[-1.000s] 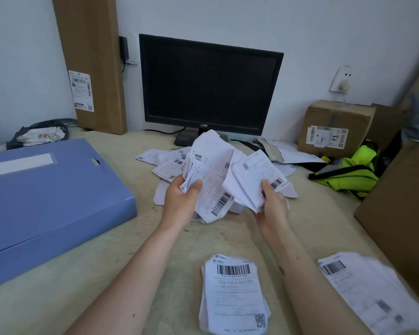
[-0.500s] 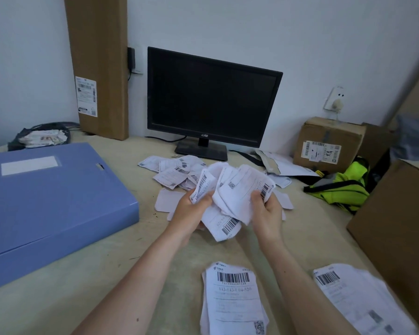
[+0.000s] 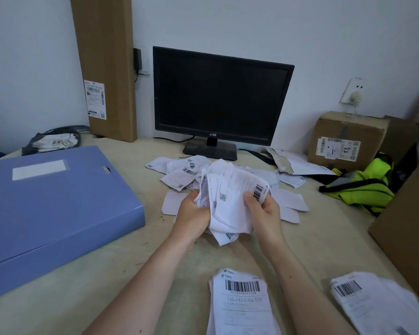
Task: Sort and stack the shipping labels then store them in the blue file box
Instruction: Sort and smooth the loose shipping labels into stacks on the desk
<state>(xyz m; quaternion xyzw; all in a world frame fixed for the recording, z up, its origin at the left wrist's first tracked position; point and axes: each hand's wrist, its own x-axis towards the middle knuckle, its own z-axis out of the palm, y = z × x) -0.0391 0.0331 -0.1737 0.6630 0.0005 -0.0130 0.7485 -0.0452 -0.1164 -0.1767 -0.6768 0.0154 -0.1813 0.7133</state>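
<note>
You had a crumpled bunch of shipping labels (image 3: 230, 199) pinched between both hands, held just above the desk (image 3: 136, 269). Your left hand (image 3: 191, 215) was clenched on the bunch's left edge and your right hand (image 3: 264, 211) gripped the right edge, thumb right beside a barcode on the top sheet. The papers fanned up and out from between your palms, and a corner drooped down below them.

Just past your hands, toward the monitor (image 3: 221, 95), lay the loose unsorted labels (image 3: 179, 172), spilling out to the right of your grip too. Nearer to you than the grip sat one neat stack (image 3: 242, 305) between your forearms, and a second stack (image 3: 373, 301) off to the right of your right arm. The blue file box (image 3: 51, 206) lay flat and closed, well to the left of your left hand, not touching any of the papers.
</note>
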